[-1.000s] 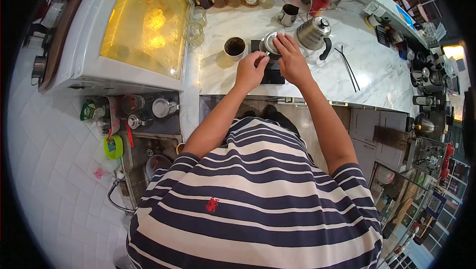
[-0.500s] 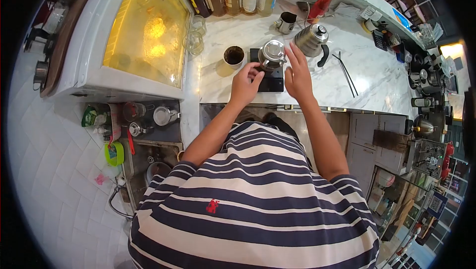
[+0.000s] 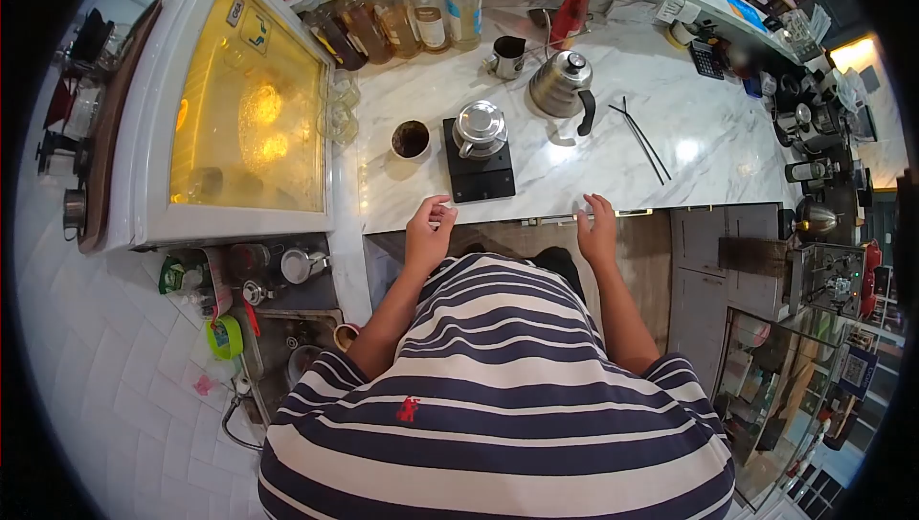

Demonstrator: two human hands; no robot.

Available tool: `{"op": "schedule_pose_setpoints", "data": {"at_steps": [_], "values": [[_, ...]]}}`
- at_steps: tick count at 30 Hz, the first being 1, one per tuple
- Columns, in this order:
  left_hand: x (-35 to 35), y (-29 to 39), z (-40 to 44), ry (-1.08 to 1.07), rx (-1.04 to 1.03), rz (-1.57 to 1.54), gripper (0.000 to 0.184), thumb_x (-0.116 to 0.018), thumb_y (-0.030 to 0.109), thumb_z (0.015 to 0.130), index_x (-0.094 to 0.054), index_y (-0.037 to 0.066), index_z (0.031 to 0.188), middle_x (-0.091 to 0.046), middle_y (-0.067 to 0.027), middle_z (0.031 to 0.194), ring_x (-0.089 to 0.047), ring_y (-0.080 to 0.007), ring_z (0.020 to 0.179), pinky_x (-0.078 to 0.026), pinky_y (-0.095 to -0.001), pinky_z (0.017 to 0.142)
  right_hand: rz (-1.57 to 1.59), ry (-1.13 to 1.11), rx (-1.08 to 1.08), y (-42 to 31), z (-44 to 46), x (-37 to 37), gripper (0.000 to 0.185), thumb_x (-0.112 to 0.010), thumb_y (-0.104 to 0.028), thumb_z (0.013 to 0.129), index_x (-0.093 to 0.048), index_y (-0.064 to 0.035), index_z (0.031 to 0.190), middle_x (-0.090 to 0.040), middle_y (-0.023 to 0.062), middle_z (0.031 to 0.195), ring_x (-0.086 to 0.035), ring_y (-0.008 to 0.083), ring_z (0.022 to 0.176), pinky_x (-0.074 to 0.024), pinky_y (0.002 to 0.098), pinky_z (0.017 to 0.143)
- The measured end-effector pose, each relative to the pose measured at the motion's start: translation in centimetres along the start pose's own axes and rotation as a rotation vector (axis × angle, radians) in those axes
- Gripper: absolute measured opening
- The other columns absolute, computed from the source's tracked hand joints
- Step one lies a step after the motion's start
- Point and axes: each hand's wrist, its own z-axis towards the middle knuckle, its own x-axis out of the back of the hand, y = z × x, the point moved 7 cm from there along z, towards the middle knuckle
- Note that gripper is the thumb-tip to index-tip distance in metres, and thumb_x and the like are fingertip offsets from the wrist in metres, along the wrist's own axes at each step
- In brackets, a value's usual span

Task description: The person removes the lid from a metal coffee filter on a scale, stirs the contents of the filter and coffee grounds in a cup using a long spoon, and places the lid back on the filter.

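My left hand (image 3: 428, 232) hovers at the counter's front edge with bent fingers apart and nothing in it. Farther right, my right hand (image 3: 596, 228) is also empty at the edge, its fingers spread. Between them and farther back, a lidded metal dripper (image 3: 481, 127) stands on a black scale (image 3: 482, 181). A cup with dark contents (image 3: 411, 139) is left of the scale. Behind and right of the dripper is a steel gooseneck kettle (image 3: 559, 85), with a small metal pitcher (image 3: 507, 58) beside it. Two thin black sticks (image 3: 643, 142) lie crossed on the marble counter (image 3: 565, 175).
Several bottles (image 3: 392, 22) line the back left, near stacked glasses (image 3: 337, 118) and a yellow-lit glass-door cabinet (image 3: 251, 103). A red bottle (image 3: 573, 8) stands at the back. On the left is a sink (image 3: 278, 333); a calculator (image 3: 706, 59) lies at the right.
Both hands have let go of the dripper and drawn back to the counter's front edge, farther apart. The dripper remains on the scale. The view has shifted.
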Motion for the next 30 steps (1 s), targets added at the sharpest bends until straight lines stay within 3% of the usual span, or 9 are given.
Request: {"op": "schedule_pose_setpoints", "data": {"at_steps": [8, 16, 19, 23, 24, 30], "values": [[-7.8, 3.5, -0.4, -0.078, -0.008, 0.045, 0.030, -0.072, 0.020, 0.095, -0.068, 0.005, 0.121, -0.070, -0.0051, 0.093, -0.064, -0.0132, 0.084, -0.053, -0.0298, 0.076, -0.153, 0.170, -0.017, 7.2, 6.8, 5.6, 0.034, -0.069, -0.019, 0.093, -0.067, -0.0020, 0.122, -0.062, 0.0239, 0.129, -0.055, 0.0417, 0.122, -0.0454, 0.0495, 0.104], [-17.5, 7.0, -1.4, -0.038, 0.070, 0.041, 0.030, -0.071, 0.022, 0.096, -0.068, 0.005, 0.121, -0.070, -0.0051, 0.093, -0.063, -0.0121, 0.084, -0.051, -0.0283, 0.077, -0.400, 0.033, -0.027, 11.6, 13.0, 8.6, 0.035, -0.069, -0.028, 0.092, -0.070, -0.0064, 0.120, -0.064, 0.0168, 0.122, -0.059, 0.0363, 0.115, -0.0518, 0.0496, 0.091], [-20.7, 6.4, -2.0, -0.023, 0.092, 0.031, 0.029, -0.070, 0.021, 0.097, -0.068, 0.006, 0.122, -0.068, -0.0033, 0.093, -0.061, -0.0109, 0.084, -0.050, -0.0274, 0.077, -0.395, -0.241, 0.007, 11.9, 13.2, 8.5, 0.036, -0.070, -0.028, 0.090, -0.069, -0.0081, 0.121, -0.064, 0.0151, 0.122, -0.059, 0.0358, 0.116, -0.0514, 0.0506, 0.092], [-24.6, 6.3, -2.3, -0.013, 0.114, 0.015, 0.028, -0.069, 0.018, 0.099, -0.067, 0.007, 0.124, -0.066, 0.0000, 0.094, -0.057, -0.0086, 0.083, -0.048, -0.0253, 0.077, -0.259, -0.157, 0.082, 13.2, 12.9, 9.5, 0.040, -0.072, -0.029, 0.089, -0.068, -0.0082, 0.123, -0.064, 0.0174, 0.121, -0.061, 0.0360, 0.114, -0.0513, 0.0519, 0.091], [-25.2, 6.2, -2.5, -0.009, 0.121, 0.010, 0.029, -0.069, 0.018, 0.098, -0.067, 0.007, 0.125, -0.066, 0.0002, 0.094, -0.057, -0.0085, 0.083, -0.048, -0.0251, 0.077, -0.219, -0.210, 0.047, 12.8, 12.8, 10.4, 0.038, -0.069, -0.024, 0.092, -0.068, -0.0066, 0.125, -0.063, 0.0192, 0.126, -0.060, 0.0382, 0.116, -0.0503, 0.0491, 0.096], [-27.6, 8.1, -1.5, -0.062, 0.134, 0.040, 0.029, -0.071, 0.022, 0.096, -0.069, 0.005, 0.121, -0.070, -0.0057, 0.093, -0.063, -0.0130, 0.085, -0.052, -0.0292, 0.078, -0.010, -0.146, 0.030, 13.6, 11.6, 13.9, 0.037, -0.070, -0.020, 0.093, -0.066, -0.0040, 0.125, -0.063, 0.0221, 0.126, -0.059, 0.0405, 0.117, -0.0478, 0.0473, 0.102]]}}
